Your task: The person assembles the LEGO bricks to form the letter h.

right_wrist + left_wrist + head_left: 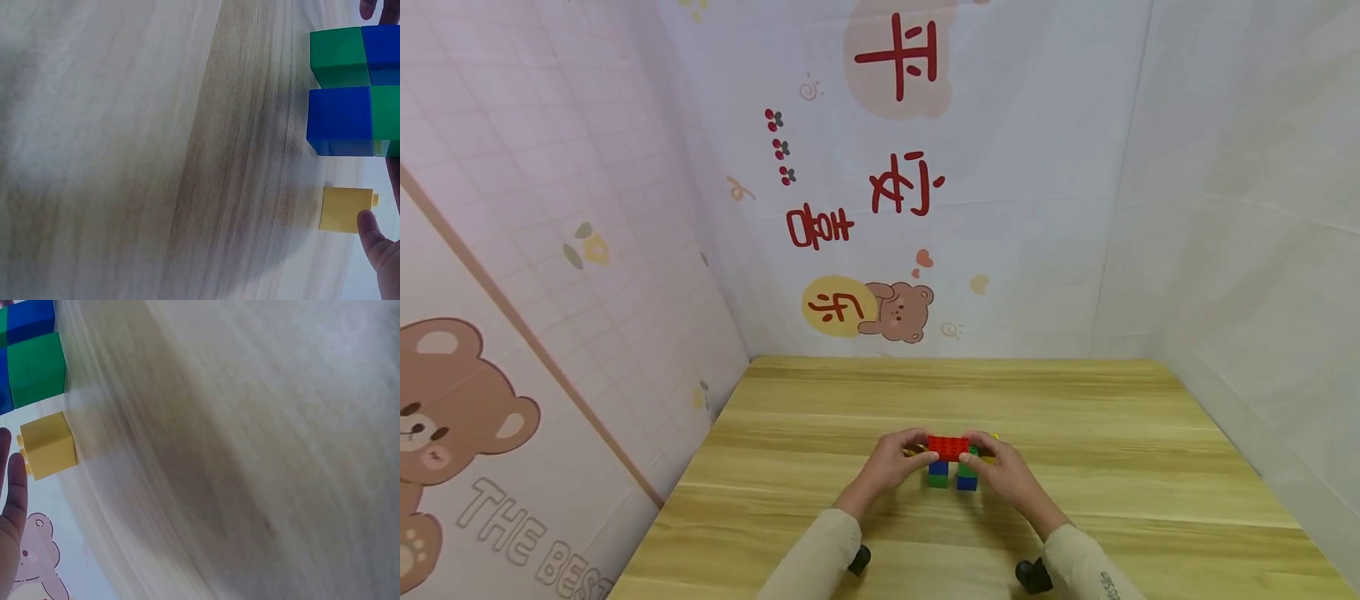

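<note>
A flat red building brick [948, 448] spans the tops of two short stacks. My left hand [889, 460] holds its left end between thumb and fingers; my right hand [1006, 473] does the same at the right end. The left stack has a blue brick [938, 468] over a green brick [937, 481]. In the right one, a green brick [385, 112] sits over a blue brick [339, 120]. Whether the red brick is pressed onto the studs cannot be told. Fingers of my left hand show at the edge of the left wrist view.
One yellow brick [49, 447] stands beyond the left stack, partly behind my left hand. Another yellow brick [345, 209] is by my right hand's fingers. The wooden table [820, 400] meets a printed cloth wall [1037, 250] at the back.
</note>
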`<act>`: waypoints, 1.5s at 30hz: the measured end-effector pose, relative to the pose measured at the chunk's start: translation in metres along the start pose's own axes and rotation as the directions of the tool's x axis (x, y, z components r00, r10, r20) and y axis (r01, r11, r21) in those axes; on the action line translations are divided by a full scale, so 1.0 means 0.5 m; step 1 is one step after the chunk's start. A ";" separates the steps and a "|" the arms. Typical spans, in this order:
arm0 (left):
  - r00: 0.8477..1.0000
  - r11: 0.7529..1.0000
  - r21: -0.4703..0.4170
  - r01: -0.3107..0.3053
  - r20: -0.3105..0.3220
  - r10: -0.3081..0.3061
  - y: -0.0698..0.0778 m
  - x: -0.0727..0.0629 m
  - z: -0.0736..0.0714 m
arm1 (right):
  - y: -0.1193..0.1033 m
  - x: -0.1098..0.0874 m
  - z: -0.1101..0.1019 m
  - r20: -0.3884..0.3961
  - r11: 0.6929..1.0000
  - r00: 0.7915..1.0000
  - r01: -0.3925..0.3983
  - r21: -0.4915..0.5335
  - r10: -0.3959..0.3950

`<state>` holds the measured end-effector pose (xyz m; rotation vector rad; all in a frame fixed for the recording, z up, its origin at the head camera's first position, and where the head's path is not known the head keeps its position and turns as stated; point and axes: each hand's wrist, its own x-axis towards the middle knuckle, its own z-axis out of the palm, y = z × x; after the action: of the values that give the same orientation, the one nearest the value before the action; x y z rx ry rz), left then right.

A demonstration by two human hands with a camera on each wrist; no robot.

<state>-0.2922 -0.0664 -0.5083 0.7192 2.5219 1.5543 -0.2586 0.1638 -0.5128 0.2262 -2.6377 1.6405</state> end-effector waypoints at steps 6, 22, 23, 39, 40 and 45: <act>1.000 1.000 0.005 0.023 -0.017 -0.022 0.004 -0.003 0.003 | -0.005 -0.001 0.002 -0.008 1.000 1.000 -0.002 -0.007 0.002; 0.996 0.996 0.036 0.083 0.014 -0.083 0.012 0.004 0.001 | -0.007 -0.007 -0.001 -0.025 0.998 0.998 -0.058 0.041 0.059; 0.996 0.995 0.038 0.090 0.019 -0.090 0.010 0.005 -0.001 | -0.008 -0.008 -0.002 -0.024 0.997 0.998 -0.059 0.039 0.060; 0.988 0.989 -0.013 0.148 -0.053 -0.148 -0.026 -0.016 -0.058 | 0.016 -0.022 -0.014 -0.057 0.999 0.997 -0.047 0.017 0.048; 0.986 0.988 -0.017 0.151 -0.064 -0.152 -0.027 -0.016 -0.061 | 0.017 -0.023 -0.015 -0.064 0.999 0.997 -0.049 0.016 0.050; 0.979 0.984 -0.015 0.175 -0.100 -0.176 -0.038 -0.020 -0.072 | 0.019 -0.023 -0.014 -0.096 0.998 0.994 -0.057 0.032 0.059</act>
<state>-0.3015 -0.1073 -0.5091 0.4128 2.5688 1.5747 -0.2490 0.1754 -0.5191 0.0690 -2.5737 1.6629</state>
